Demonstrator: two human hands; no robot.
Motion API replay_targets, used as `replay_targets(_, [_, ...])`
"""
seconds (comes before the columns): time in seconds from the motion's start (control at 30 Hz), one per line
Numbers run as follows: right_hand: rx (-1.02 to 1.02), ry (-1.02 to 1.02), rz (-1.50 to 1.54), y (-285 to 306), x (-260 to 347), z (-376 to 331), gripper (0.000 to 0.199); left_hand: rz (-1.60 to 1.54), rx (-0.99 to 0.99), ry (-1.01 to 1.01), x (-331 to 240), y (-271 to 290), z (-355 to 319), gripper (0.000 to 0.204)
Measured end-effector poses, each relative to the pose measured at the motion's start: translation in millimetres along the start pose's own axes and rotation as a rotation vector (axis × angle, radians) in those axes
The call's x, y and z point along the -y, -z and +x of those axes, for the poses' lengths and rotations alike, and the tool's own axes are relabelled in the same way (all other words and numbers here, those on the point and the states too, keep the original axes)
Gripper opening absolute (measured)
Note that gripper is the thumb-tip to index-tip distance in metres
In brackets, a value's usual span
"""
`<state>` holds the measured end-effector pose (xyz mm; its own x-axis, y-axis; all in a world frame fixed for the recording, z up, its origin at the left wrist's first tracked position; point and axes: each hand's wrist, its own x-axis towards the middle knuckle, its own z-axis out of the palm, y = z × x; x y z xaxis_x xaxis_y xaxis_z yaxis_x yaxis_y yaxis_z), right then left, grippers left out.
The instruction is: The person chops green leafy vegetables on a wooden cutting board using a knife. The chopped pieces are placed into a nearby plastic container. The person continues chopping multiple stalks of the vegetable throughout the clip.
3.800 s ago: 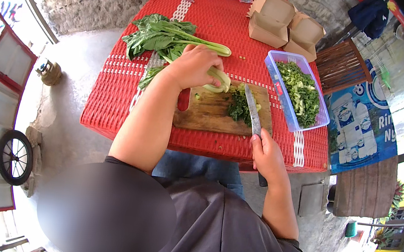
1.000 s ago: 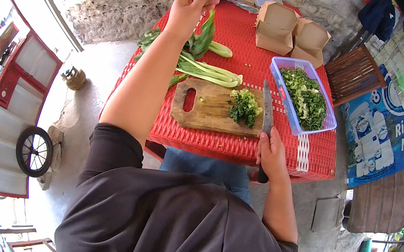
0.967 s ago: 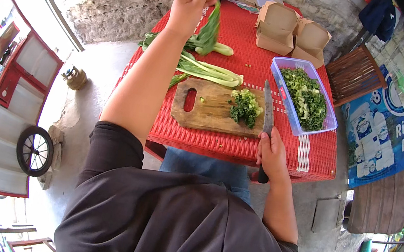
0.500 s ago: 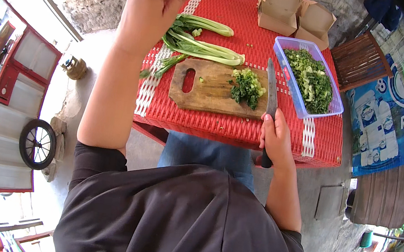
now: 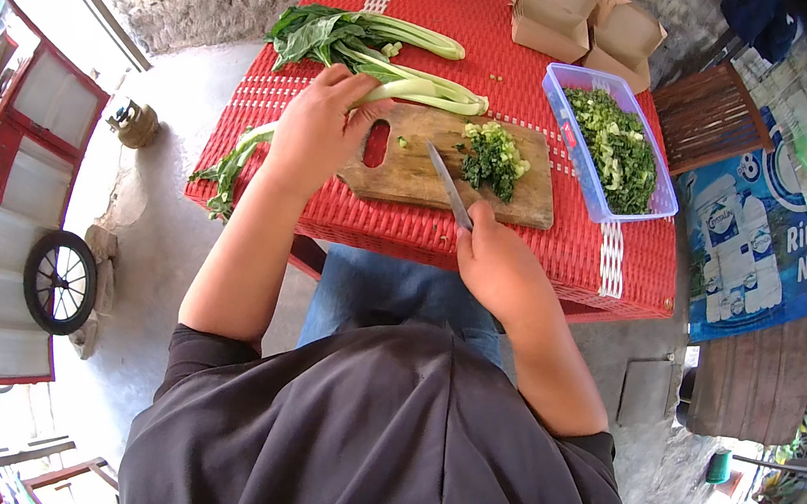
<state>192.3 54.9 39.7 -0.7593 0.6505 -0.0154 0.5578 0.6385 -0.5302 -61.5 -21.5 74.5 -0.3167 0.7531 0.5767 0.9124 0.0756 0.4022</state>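
My left hand (image 5: 323,126) is closed around a leafy green stalk (image 5: 405,89). Its pale end points right along the cutting board's far edge, and its leaves (image 5: 221,179) hang over the table's left side. In my right hand (image 5: 498,259) is a knife (image 5: 449,185), its blade slanting over the wooden cutting board (image 5: 413,173) with the tip toward the far left. Right of the blade sits a small heap of chopped greens (image 5: 495,161). More leafy stalks (image 5: 415,36) lie on the table beyond the board.
A clear plastic container (image 5: 665,206) of chopped greens (image 5: 613,147) stands right of the board on the red woven table (image 5: 434,4). Open cardboard boxes (image 5: 551,13) are at the far right. A wooden chair (image 5: 713,114) adjoins the table's right side.
My left hand has come down from the far side with the stalk, to the board's left end. My right hand has swung the knife leftward from the board's right edge to over its middle.
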Motion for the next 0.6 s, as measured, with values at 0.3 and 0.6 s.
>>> replay_targets(0.3, [0.035, -0.234, -0.048, 14, -19, 4, 0.026, 0.079, 0.183, -0.218, 1, -47, -22, 0.03])
replay_targets(0.6, [-0.019, -0.152, -0.176, 7, -23, 4, 0.027, -0.191, 0.229, -0.168, -15, -89, -24, 0.025])
